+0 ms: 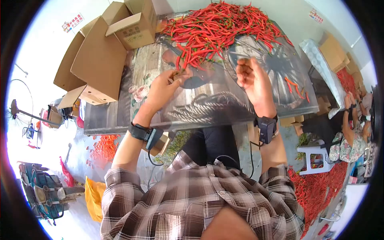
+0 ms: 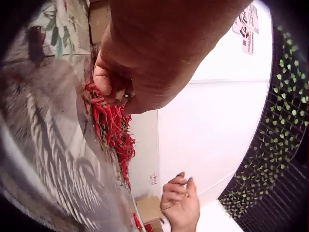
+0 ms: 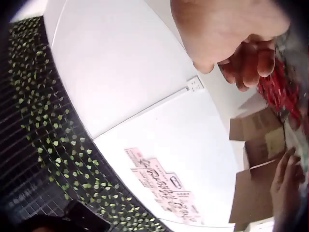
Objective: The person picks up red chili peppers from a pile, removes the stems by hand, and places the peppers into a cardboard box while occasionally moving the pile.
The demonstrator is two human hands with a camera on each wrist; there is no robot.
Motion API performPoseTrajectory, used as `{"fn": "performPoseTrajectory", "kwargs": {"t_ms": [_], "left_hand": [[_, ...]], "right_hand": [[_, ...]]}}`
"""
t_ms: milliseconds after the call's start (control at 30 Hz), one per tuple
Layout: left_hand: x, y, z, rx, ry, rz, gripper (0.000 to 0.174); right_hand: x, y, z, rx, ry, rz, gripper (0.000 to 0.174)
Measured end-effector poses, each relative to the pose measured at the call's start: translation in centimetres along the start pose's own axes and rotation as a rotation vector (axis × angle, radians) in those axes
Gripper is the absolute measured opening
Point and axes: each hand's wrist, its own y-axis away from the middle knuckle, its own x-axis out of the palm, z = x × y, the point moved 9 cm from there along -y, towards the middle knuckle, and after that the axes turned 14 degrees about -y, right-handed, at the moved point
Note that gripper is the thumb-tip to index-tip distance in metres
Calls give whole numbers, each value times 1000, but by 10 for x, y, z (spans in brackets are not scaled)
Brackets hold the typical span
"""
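The table (image 1: 108, 116) is covered in a printed sheet of grey planks, pale roses, coiled rope and a spoked wheel. A big heap of thin, glossy red chillies (image 1: 224, 28) sprawls across its top centre, and a few loose orange-red ones (image 1: 294, 86) lie toward its right end. The left hand (image 1: 163, 88) is near the heap's lower left edge, its fingers curled in toward the thumb; I can't tell whether it pinches anything. The right hand (image 1: 256, 80) is raised below the heap, palm up, fingers loosely bent, holding nothing.

Two open brown cardboard boxes (image 1: 98, 60) stand at upper left, against white walls with small printed signs (image 1: 73, 22). More red chillies (image 1: 316, 196) cover the floor at lower right, by a white plastic stool (image 1: 314, 150) and a person in floral clothing (image 1: 352, 144). Something bright yellow (image 1: 94, 196) lies at lower left.
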Motion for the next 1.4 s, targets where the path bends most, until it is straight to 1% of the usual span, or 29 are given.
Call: {"fn": "performPoseTrajectory", "kwargs": {"t_ms": [33,67,133,167,200,233,267,300,367,467,500,533,567,600,633,667,733,767,800,867,933,1000,1067,1133,1200,1300,1333,1367,1400], "left_hand": [[-3,-9,0,42,-114,-28,30],[-1,-19,6,31,-112,-30,30],[12,-36,16,35,-204,16,37],[18,-43,21,-32,-203,68,37],[22,-50,25,-51,-203,65,37],[26,-56,25,-19,-237,50,35],[30,-62,26,15,-275,40,34],[35,-68,32,-17,-297,40,31],[39,-76,37,-35,-325,34,31],[43,-84,40,-47,-380,33,30],[42,-85,40,-36,-346,12,27],[41,-84,40,-25,-309,-3,24],[38,-84,37,-27,-318,4,24],[38,-81,51,-227,47,52,20],[45,-74,62,-427,412,102,19],[42,-71,63,-430,402,114,19],[41,-60,68,-534,824,89,11],[38,-58,61,-531,863,71,11],[38,-55,54,-531,856,70,11],[39,-48,48,-574,910,29,11],[42,-42,52,-567,922,29,10],[43,-38,49,-560,936,29,10],[46,-32,45,-599,1003,34,10],[46,-31,40,-568,961,36,11],[46,-30,38,-539,924,34,11],[52,-27,42,-549,928,42,13],[46,-27,43,-531,718,-4,13],[38,-28,41,-506,509,-51,14],[39,-30,36,-502,510,-52,14]], "right_hand": [[15,-17,-7,26,-80,85,40],[18,-35,-16,37,-79,88,40],[26,-66,-45,181,-192,130,39],[30,-78,-57,203,-161,152,39],[32,-88,-68,228,-144,164,39],[32,-96,-80,274,-139,170,37],[33,-101,-90,317,-139,176,36],[33,-106,-97,327,-156,179,36],[39,-109,-110,416,-154,242,32],[37,-110,-127,510,-222,280,30],[33,-107,-132,564,-240,258,29],[28,-104,-135,570,-255,251,29],[27,-103,-137,592,-234,298,30],[26,-101,-138,609,-214,343,31],[26,-97,-139,631,-262,374,27],[28,-94,-138,626,-277,367,27],[29,-90,-141,651,-170,289,24],[32,-89,-147,663,-170,353,22],[31,-88,-149,661,-176,357,22],[34,-84,-149,575,111,452,19],[38,-79,-151,587,88,454,19],[39,-81,-148,480,178,445,18],[42,-80,-146,463,238,446,17],[42,-79,-145,443,293,440,17],[47,-75,-145,400,317,534,21],[45,-76,-147,346,343,503,25],[40,-77,-152,343,344,502,25],[35,-80,-156,311,432,498,26],[30,-83,-158,280,520,493,26]]}}
